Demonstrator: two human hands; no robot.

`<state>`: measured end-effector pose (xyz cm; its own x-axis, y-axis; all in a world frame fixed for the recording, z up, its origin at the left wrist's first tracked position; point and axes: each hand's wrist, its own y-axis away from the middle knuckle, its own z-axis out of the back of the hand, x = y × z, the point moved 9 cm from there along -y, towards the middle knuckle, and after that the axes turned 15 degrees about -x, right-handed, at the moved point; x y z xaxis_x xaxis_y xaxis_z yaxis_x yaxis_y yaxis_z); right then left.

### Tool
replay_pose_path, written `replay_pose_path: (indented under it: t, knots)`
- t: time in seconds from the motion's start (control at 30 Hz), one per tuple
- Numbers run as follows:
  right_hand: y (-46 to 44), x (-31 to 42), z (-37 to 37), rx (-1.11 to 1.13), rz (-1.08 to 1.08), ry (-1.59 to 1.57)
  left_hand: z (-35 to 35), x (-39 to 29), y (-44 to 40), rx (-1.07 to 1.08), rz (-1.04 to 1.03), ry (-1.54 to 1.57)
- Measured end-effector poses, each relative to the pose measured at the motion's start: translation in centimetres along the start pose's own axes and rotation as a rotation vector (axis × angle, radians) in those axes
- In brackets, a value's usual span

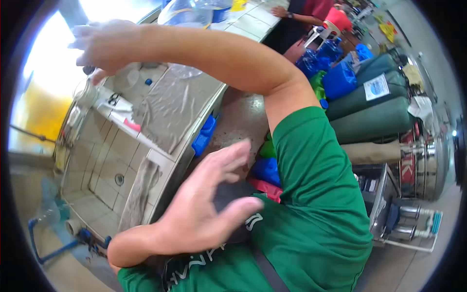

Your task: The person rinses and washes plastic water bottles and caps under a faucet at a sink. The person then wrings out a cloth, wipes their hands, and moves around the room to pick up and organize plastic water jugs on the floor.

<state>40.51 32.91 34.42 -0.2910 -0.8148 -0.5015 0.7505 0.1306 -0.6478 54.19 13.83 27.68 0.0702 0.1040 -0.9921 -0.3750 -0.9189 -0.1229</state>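
Observation:
My left hand (209, 194) is raised in front of the green shirt (311, 194), thumb and fingers apart, with nothing in it. Across the top left reaches my right hand (107, 48), slightly blurred against the bright window. Its fingers are spread and I see nothing held. Below it are scissors (114, 100) with black handles, a pink object (132, 125) and a small blue cap (148, 82) on the tiled counter (160, 158). A clear plastic sheet or bag (168, 107) lies on the counter. Behind my right forearm, a large clear container (182, 14) is partly hidden.
A tiled basin (109, 160) with a drain is at the left, a grey cloth (140, 194) over its edge. Blue jugs (340, 78) and dark green tanks (369, 119) stand at the right. Another person's hand (279, 11) rests on the counter's far end.

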Motion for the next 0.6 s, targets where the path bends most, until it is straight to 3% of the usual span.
replay_pose_path:
  t: [0.03, 0.1, 0.23, 0.4, 0.5, 0.6]
  knots:
    - [-0.7, -1.2, 0.8, 0.037, -0.004, 0.031, -1.7, -0.6, -0.9, 0.025, -0.014, -0.007]
    - [-1.7, -2.9, 2.2, 0.108, -0.012, 0.084, -4.0, 0.0, -2.1, -0.041, 0.223, 0.275]
    - [-2.2, -5.9, 4.2, 0.217, 0.018, 0.172, -7.7, -0.8, -2.7, 0.068, 0.268, 0.484]
    - [-3.5, -8.3, 3.1, 0.287, 0.081, 0.186, -8.2, -1.5, -2.4, 0.257, 0.420, 0.397]
    - [-5.2, -7.7, -0.1, 0.272, 0.268, 0.098, -8.1, -2.4, -1.5, 0.584, 0.329, 0.411]
    - [-4.6, -7.2, -1.0, 0.304, 0.222, 0.040, -7.8, -3.3, 0.1, 0.785, 0.296, 0.514]
